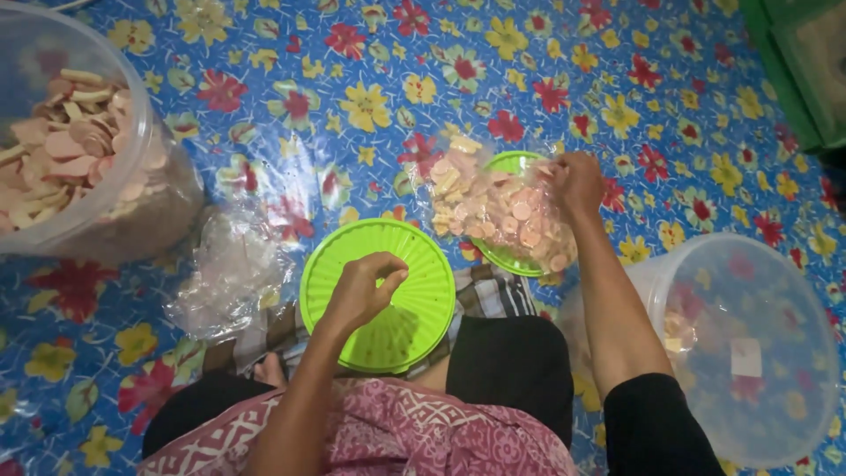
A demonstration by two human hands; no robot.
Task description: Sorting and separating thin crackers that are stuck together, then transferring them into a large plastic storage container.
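My right hand [577,181] grips the top of a clear plastic bag [498,211] filled with pink and yellow round crackers; the bag rests on a green plate [515,163] that is mostly hidden beneath it. My left hand [361,291] hovers over a second, ribbed green plate [423,291] near my lap, fingers pinched together; whether it holds something small I cannot tell.
A big clear tub [159,203] of the same crackers stands at the far left. A heap of empty clear bags [229,273] lies beside the green plate. A large, nearly empty clear tub [749,353] stands at the right. A floral blue mat [352,97] covers the floor.
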